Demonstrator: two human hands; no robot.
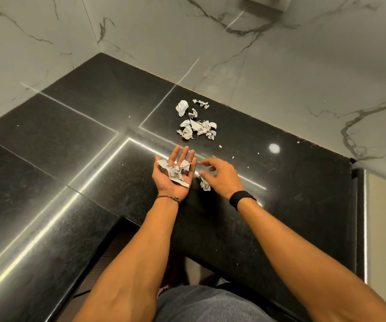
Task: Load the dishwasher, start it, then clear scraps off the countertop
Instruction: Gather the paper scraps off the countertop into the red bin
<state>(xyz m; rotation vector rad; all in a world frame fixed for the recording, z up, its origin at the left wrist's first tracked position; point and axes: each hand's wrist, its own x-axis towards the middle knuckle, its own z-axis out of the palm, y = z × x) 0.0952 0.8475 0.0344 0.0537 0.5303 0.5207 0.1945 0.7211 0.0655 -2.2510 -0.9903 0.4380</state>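
Paper scraps [176, 172] rest in the flat, upturned left hand [170, 187]. Right hand [222, 175] hovers loose-fingered, empty, beside a crumpled scrap [205, 185].

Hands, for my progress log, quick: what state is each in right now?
Left hand: open, palm up, paper scraps lying on it.
Right hand: open, holding nothing, above one scrap.

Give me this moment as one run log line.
phase: clearing countertop | left hand: palm up, carrying collected scraps | right hand: hovers over loose scrap | scrap pile: near wall, untouched
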